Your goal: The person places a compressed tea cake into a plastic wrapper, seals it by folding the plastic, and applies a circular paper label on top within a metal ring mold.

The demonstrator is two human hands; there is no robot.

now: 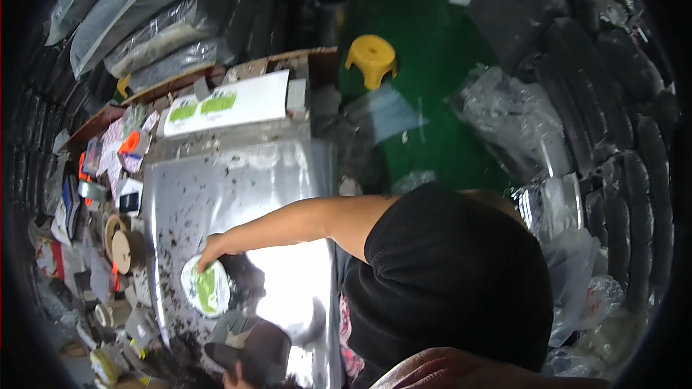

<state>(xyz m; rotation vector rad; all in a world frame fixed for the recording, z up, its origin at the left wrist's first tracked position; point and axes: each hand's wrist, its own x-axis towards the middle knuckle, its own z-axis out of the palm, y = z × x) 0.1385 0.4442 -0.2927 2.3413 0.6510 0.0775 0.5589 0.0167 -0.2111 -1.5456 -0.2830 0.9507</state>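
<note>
My right arm, in a black sleeve, stretches left across a shiny metal sheet [209,173] on the table. The fingers of my right hand [212,248] are closed at the upper edge of a round white piece with a green print [207,289]. Whether it is a lid, a tub or something else I cannot make out. It sits on the sheet's left part, among scattered dark bits [170,274]. My left hand does not show. At the lower edge appears a grey cap [249,346], possibly a reflection in the sheet.
A white board with green prints [238,104] lies beyond the sheet. Tape rolls [127,251], papers and small boxes crowd the table's left side. A yellow stool [372,57] stands on the green floor [447,101]. Black wrapped bundles [577,94] and clear plastic [515,115] line the right.
</note>
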